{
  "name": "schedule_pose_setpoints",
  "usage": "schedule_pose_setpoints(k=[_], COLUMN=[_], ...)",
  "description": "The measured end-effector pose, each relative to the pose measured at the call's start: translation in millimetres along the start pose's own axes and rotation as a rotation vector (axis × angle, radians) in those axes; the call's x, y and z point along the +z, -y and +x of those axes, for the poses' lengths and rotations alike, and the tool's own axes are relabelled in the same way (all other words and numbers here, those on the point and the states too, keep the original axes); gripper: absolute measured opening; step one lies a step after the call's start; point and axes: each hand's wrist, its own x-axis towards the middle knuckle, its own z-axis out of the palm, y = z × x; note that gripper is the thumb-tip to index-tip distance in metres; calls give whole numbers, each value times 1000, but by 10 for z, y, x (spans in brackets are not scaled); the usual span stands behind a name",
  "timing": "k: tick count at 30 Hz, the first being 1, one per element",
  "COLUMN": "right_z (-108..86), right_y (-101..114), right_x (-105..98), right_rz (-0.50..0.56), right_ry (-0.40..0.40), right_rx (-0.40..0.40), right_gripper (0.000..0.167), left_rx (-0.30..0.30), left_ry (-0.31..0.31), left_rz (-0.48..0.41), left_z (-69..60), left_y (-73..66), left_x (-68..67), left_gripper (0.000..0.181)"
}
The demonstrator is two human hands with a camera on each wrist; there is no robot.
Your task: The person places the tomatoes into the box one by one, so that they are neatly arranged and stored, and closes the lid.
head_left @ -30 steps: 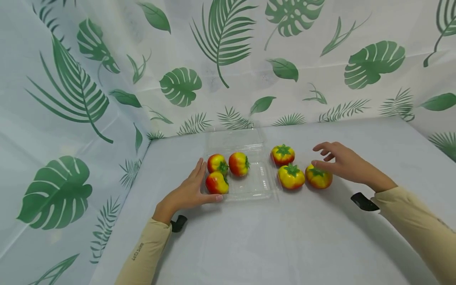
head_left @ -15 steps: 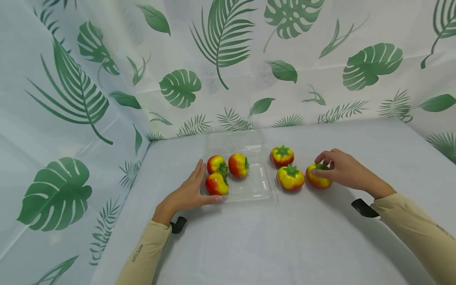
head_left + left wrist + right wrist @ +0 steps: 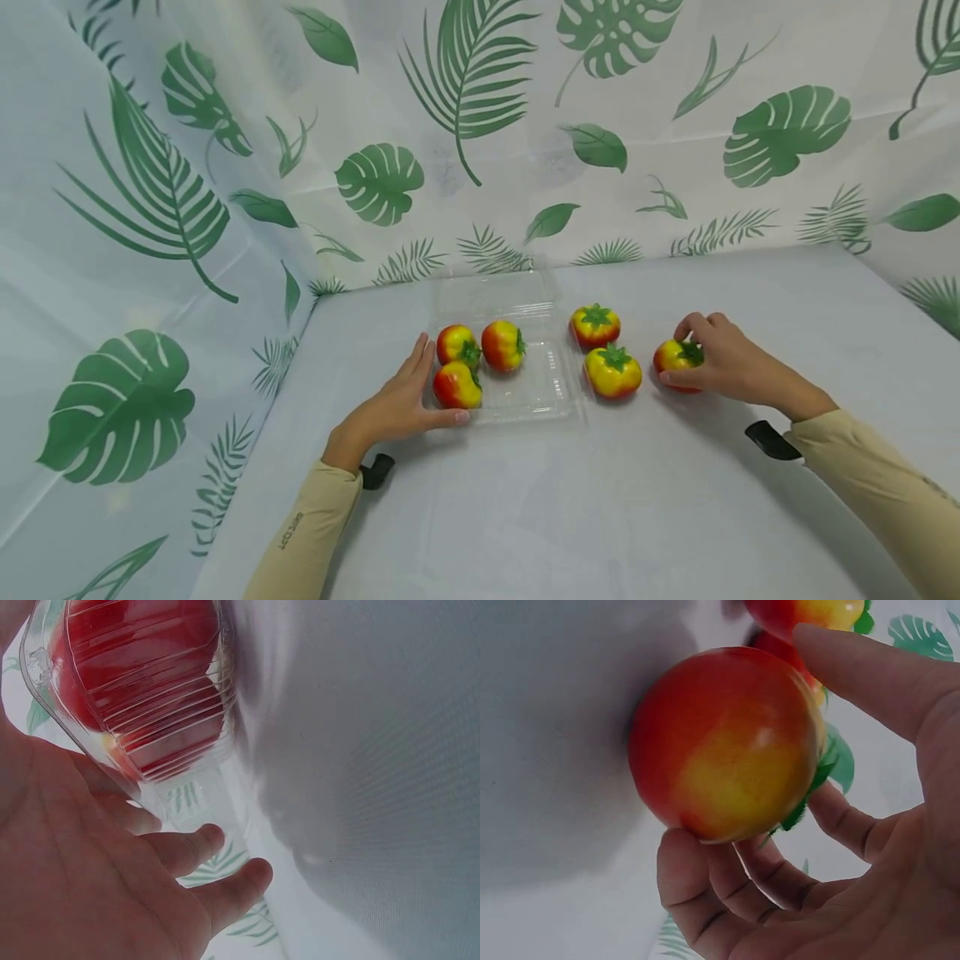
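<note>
My right hand [image 3: 738,358] grips a red and yellow toy persimmon [image 3: 672,357] with a green calyx, at the right of the group. In the right wrist view, curled fingers touch one side of that persimmon [image 3: 727,750], with the thumb on the opposite side. A clear plastic clamshell box [image 3: 525,392] lies with its lid [image 3: 495,293] folded back. Three persimmons [image 3: 503,346] sit in its left part. Along the box's left end lies my left hand [image 3: 393,407], fingers extended, thumb by the front edge. The left wrist view shows its palm beside the ribbed box wall [image 3: 165,727].
Two more persimmons, one at the back [image 3: 595,326] and one in front [image 3: 612,372], stand on the white tabletop [image 3: 525,508] just right of the box. Leaf-printed white curtains [image 3: 525,183] hang behind and to the left of the table.
My right hand has come down onto the rightmost persimmon, taken hold of it and shifted it slightly right, away from its neighbour. My left hand and the box have stayed in place.
</note>
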Motion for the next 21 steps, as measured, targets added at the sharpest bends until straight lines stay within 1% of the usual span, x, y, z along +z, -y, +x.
schedule_pose_setpoints(k=[7, 14, 21], right_z=[53, 42, 61], right_y=[-36, -46, 15], right_x=[14, -21, -122], right_rz=[30, 37, 33], right_ry=[13, 20, -9], right_rx=[-15, -33, -42], right_gripper=[63, 60, 60], left_rx=[-1, 5, 8], left_ry=[1, 1, -3], left_rz=[-3, -14, -8], left_z=[1, 2, 4], left_y=[4, -11, -2], left_x=[-6, -9, -7], left_gripper=[131, 131, 132])
